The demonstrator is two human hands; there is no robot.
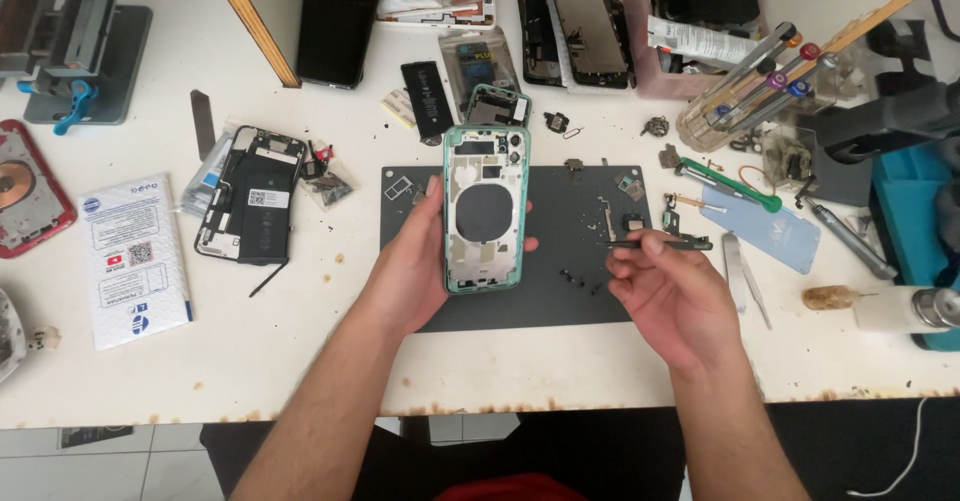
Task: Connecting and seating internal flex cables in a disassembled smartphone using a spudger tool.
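My left hand (pixel 415 261) holds a green phone housing (pixel 486 211) upright over the dark grey work mat (pixel 580 201); its open inside faces me, with a round coil in the middle. My right hand (pixel 670 296) pinches black tweezers (pixel 665 244) to the right of the housing, their tips pointing left above the mat. Small screws (pixel 575 279) and loose phone parts (pixel 612 219) lie on the mat between my hands.
An opened black phone with its battery (pixel 250 196) lies left of the mat, beside a white packet (pixel 135 256). A loose battery (pixel 428 99), phone screens (pixel 590 31), a jar of screwdrivers (pixel 745 91), a blue pry card (pixel 760 226) and metal tweezers (pixel 745 279) surround the mat.
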